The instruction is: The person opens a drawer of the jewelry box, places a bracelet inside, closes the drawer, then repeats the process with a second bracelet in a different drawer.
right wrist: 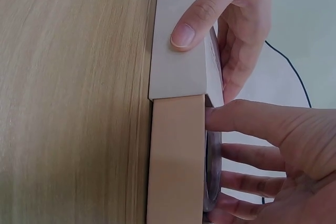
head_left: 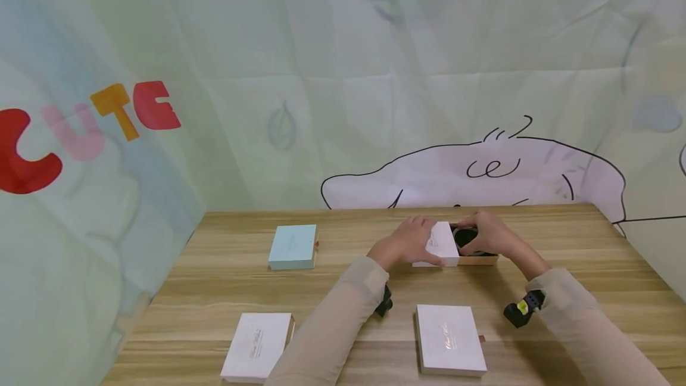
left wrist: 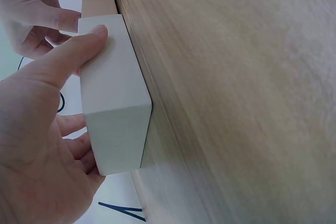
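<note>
A white sleeve box (head_left: 443, 243) lies near the table's back edge, its tan drawer (head_left: 479, 261) slid out to the right. My left hand (head_left: 408, 240) grips the sleeve, thumb on its near side and fingers at its far side, as the left wrist view shows. Over the drawer, my right hand (head_left: 490, 235) curves its thumb and fingers around a dark round object (right wrist: 212, 174) that sits in the dark interior. In the right wrist view its glossy curved rim shows above the drawer wall; the fingers hide much of it.
A light blue box (head_left: 293, 247) lies at the back left. One white box (head_left: 257, 345) is at the front left, partly behind my left sleeve; another white box (head_left: 450, 339) with a small ribbon tab lies between my forearms. Behind the table hangs a printed cloth (head_left: 348, 106).
</note>
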Available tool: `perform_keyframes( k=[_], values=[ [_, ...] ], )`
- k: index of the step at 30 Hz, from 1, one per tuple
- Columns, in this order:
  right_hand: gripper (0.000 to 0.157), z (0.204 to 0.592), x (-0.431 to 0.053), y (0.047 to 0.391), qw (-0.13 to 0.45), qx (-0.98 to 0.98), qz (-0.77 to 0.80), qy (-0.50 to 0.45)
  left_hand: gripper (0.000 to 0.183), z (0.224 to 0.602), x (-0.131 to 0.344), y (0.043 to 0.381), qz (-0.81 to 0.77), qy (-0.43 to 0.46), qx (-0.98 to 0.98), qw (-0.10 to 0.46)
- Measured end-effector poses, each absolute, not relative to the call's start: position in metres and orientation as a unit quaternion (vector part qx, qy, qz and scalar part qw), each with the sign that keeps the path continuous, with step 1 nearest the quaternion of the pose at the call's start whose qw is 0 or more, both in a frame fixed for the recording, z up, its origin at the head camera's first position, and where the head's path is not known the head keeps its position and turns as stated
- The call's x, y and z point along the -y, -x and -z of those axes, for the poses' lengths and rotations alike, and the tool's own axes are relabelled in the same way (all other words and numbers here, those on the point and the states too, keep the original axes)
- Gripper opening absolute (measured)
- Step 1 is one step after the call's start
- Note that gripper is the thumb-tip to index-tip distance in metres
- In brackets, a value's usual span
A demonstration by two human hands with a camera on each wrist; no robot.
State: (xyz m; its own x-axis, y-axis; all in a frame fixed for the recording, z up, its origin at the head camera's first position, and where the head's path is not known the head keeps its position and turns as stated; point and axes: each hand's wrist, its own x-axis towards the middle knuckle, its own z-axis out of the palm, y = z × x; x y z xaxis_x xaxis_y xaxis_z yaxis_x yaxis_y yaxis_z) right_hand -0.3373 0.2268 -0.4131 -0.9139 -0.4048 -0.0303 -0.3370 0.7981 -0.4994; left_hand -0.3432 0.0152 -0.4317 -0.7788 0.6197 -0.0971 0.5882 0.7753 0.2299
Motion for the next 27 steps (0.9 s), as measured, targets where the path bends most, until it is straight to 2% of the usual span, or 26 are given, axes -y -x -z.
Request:
perform_keyframes(
  k=[7,24,27],
  values=[
    [0.062,0.4128,-0.2246,0.3384,0.078,-0.951,0.233,0.189,0.096,0.4343,-0.0155,0.3439,-0.107,-0.322,-0.937,0.082],
    [0.061,0.4148,-0.2253,0.3382,0.076,-0.951,0.243,0.175,0.096,0.4335,-0.0146,0.3438,-0.115,-0.324,-0.935,0.081],
    [0.057,0.4149,-0.2285,0.3385,0.081,-0.948,0.260,0.165,0.096,0.4335,-0.0146,0.3437,-0.121,-0.323,-0.935,0.082]
  ],
)
